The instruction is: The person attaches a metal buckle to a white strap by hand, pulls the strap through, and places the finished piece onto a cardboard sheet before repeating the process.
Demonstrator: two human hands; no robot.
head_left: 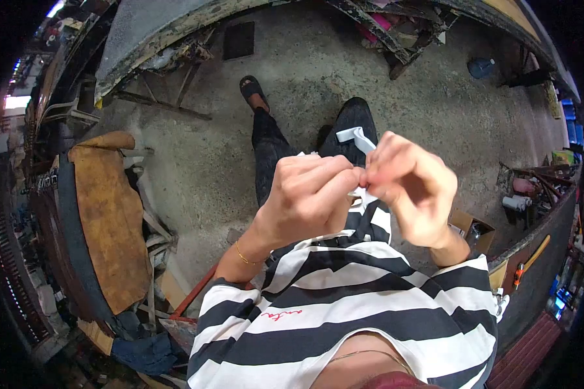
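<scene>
A white strip [357,138] runs up from between my two hands and folds over above my dark trouser leg. My left hand [308,198] has its fingers curled and closed, with the fingertips meeting those of the other hand. My right hand [412,188] pinches the strip between thumb and fingers. More white material [363,196] shows just below the touching fingertips. What lies inside my left hand's fingers is hidden.
A brown padded board [110,223] stands at the left beside a chair frame. Worktable edges [175,32] cross the top. At the right are a cardboard box [472,232], an orange-handled tool [519,275] and a blue container [481,67] on the floor.
</scene>
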